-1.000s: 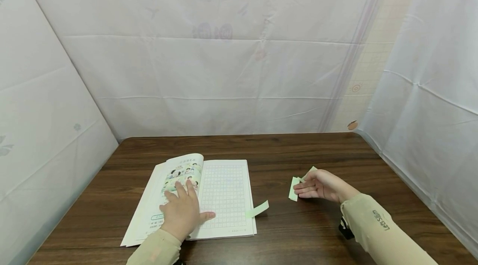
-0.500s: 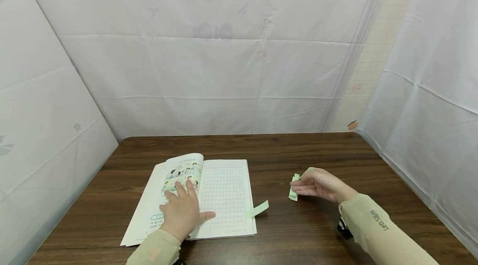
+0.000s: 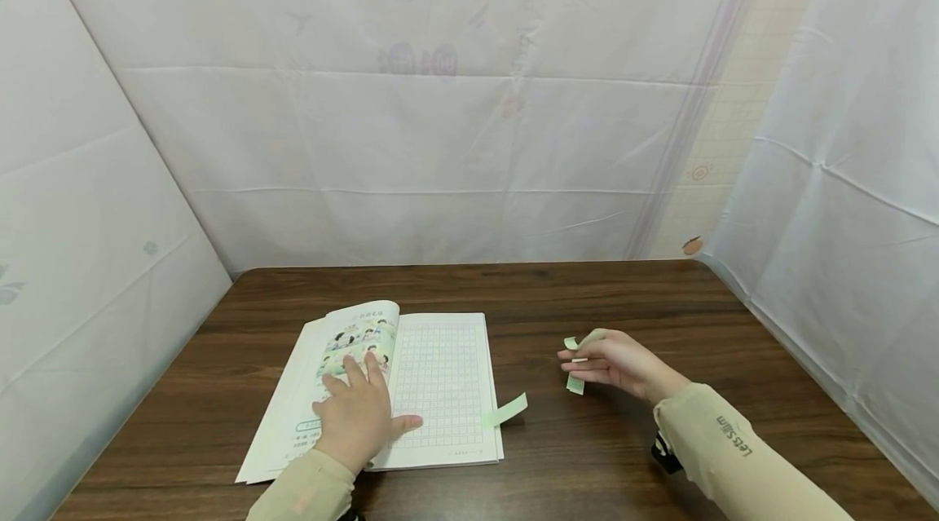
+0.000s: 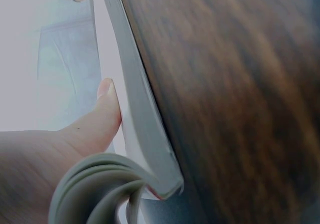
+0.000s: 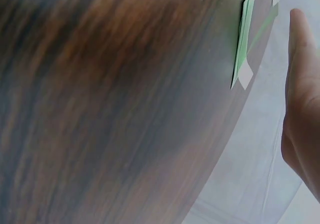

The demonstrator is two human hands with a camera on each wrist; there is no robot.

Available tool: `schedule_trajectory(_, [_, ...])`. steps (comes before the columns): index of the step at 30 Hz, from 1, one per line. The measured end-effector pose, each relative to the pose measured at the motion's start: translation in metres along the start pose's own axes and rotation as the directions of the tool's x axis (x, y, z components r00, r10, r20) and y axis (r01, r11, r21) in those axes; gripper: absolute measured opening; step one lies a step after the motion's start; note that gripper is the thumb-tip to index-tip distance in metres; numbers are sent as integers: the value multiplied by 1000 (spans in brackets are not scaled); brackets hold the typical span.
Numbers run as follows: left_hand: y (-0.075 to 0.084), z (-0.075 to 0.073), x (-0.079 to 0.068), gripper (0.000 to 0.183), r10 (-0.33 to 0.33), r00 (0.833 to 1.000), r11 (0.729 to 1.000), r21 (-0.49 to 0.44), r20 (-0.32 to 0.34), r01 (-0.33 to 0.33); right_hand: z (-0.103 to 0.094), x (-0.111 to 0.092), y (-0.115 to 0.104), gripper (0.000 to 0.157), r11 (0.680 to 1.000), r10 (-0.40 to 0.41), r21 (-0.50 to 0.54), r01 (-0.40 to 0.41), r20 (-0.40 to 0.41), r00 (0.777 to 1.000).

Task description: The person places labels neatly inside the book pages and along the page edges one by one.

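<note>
An open workbook (image 3: 447, 390) lies on the table, with a picture page on the left and a grid page on the right. My left hand (image 3: 355, 419) presses its pages near the spine, fingers spread; the left wrist view shows the thumb (image 4: 105, 104) along the page. One pale green sticky strip (image 3: 512, 410) sticks out from the grid page's right edge. To the right, a small pad of green sticky notes (image 5: 243, 39) lies on the table. My right hand (image 3: 619, 362) is over it, pinching a green strip (image 3: 591, 336) by the index finger; its fingers partly hide the pad.
The dark wooden table (image 3: 543, 472) reaches back to a white cloth (image 3: 440, 138) that hangs behind it and on both sides. Curled loose pages (image 4: 100, 179) bulge at the workbook's near spine edge.
My right hand has shifted slightly left over the pad, and its fingers now spread across it. The green strip by the index finger has moved left too. My left hand stays in place.
</note>
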State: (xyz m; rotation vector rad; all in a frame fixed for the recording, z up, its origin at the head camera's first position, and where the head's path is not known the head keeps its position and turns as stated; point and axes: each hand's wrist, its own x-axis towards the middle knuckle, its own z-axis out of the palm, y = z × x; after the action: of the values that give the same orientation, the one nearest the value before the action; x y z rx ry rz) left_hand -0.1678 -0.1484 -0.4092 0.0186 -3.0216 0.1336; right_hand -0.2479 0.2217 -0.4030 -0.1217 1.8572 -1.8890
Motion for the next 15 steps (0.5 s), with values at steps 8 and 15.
schedule_trajectory(8, [0,1,0,122,2,1000,1000,1,-12,-2,9,0,-1,9,996,-29,81,31,-21,999])
schedule_trajectory(15, [1,2,0,122,9,1000,1000,12,-24,-9,14,-1,0,12,989,-49,138,50,-11,999])
